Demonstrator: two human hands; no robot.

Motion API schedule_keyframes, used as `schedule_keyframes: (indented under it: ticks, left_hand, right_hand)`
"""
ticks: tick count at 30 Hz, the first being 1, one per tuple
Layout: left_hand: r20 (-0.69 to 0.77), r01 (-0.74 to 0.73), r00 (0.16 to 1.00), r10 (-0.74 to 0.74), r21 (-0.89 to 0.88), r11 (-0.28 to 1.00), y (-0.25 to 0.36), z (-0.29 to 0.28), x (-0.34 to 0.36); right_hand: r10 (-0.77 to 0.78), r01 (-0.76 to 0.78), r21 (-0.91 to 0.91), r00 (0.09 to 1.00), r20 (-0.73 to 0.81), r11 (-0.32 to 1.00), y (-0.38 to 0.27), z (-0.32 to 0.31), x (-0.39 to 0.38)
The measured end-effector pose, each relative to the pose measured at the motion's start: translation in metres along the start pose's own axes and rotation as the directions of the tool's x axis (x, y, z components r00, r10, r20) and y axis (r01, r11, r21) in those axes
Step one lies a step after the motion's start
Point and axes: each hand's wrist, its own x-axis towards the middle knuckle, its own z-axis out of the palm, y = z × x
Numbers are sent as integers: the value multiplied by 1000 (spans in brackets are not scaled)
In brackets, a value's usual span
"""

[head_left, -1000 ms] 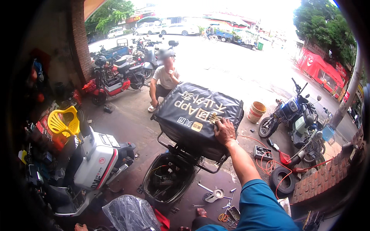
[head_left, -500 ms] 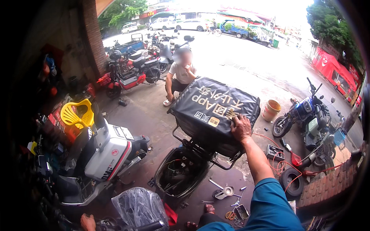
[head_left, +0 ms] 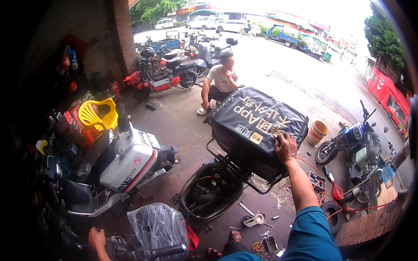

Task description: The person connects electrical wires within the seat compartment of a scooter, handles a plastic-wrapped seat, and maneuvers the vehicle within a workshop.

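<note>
A black delivery box with pale printing on its lid sits tilted on the rear rack of a scooter. My right hand rests on the lid's near right edge, fingers spread over it. Below the box, the scooter's storage well gapes uncovered, with wires inside. Closer to me lies a dark part wrapped in clear plastic, and in front of that the handlebar crosses the lower edge. My left hand is closed around the left end of this handlebar, where it hides the grip.
A white scooter stands left, near a yellow chair. Someone in a light shirt squats beyond the box. Tools, scissors and a tire lie on the floor. A bucket and blue scooter stand right.
The whole view has shifted, so the box and surroundings sit further right in the picture. My right hand stays on the lid, my left at the handlebar.
</note>
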Motion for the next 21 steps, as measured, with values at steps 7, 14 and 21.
schedule_keyframes:
  ticks: [7,14,21]
  left_hand:
    - [-13,30,999,-30,-29,999,9,-3,-3]
    - [8,48,999,-48,-42,998,11,-7,-2]
    - [-8,50,999,-50,-44,998,8,-4,-1]
  right_hand:
    - [-13,13,9,1000,-2,1000,1,-4,-1]
    - [-30,30,0,1000,0,1000,3,-3,1]
    - [-20,20,9,1000,22,1000,-1,-5,0]
